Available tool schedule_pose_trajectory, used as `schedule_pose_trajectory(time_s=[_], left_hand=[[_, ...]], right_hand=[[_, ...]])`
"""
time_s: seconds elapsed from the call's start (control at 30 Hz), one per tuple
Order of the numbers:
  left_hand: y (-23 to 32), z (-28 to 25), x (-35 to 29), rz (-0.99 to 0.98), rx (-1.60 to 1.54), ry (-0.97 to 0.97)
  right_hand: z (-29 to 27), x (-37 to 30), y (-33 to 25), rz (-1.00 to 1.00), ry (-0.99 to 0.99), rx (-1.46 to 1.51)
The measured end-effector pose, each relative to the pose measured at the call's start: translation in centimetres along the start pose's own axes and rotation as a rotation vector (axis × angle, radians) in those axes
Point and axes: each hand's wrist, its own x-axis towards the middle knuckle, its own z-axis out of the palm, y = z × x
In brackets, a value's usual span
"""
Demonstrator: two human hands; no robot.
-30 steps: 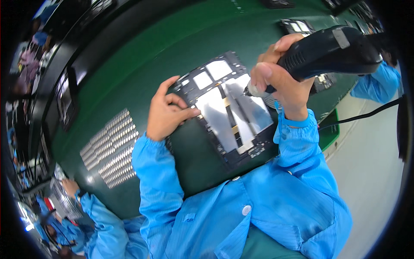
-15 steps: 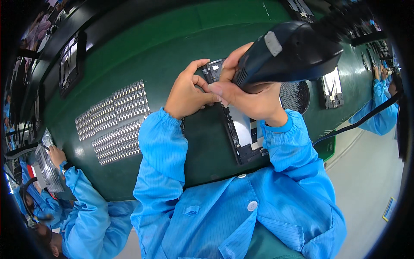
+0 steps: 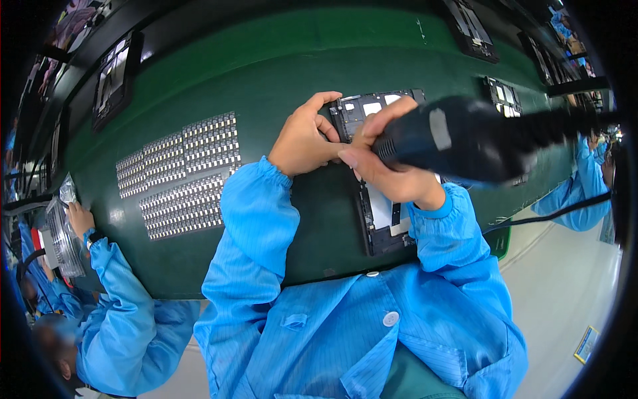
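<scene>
An opened tablet [image 3: 382,241], with a black frame and pale inner panels, lies on the green table in front of me. My left hand [image 3: 300,141] is closed at its upper left edge, one finger on the corner and the others bent inward. Over the tablet, my right hand [image 3: 402,178] grips a black corded electric screwdriver [image 3: 465,143], tilted with its cable end to the right. The fingertips of both hands nearly meet at the tablet's left side. The screwdriver's tip is hidden by my fingers.
Sheets of small parts [image 3: 189,203] lie in rows left of my hands. More opened devices stand on the table at the far left [image 3: 111,83], far right [image 3: 473,30] and right [image 3: 504,96]. At the left, a co-worker's hand [image 3: 81,219] touches clear plastic packaging [image 3: 63,243].
My view has shifted a little. The screwdriver's body has tipped lower to the right, covering the round mesh container seen before. My left hand stays at the tablet's edge.
</scene>
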Motion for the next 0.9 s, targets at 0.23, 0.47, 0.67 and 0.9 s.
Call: schedule_pose_trajectory(time_s=[0.23, 0.47, 0.67, 0.9], left_hand=[[0.4, 0.4, 0.2, -0.027, -0.016, 0.028], [3.2, 1.1, -0.5, -0.19, 0.089, 0.013], [3.4, 1.7, -0.2, -0.213, 0.104, 0.022], [3.6, 2.1, -0.2, -0.224, 0.119, 0.057]], right_hand=[[0.0, -0.4, -0.1, -0.22, 0.141, -0.294], [-6.5, -2.5, 0.6, 0.034, 0.583, 0.378], [-12.3, -6.4, 4.7, 0.062, 0.823, 0.305], [-12.8, -7.3, 5.5, 0.149, 0.83, 0.273]])
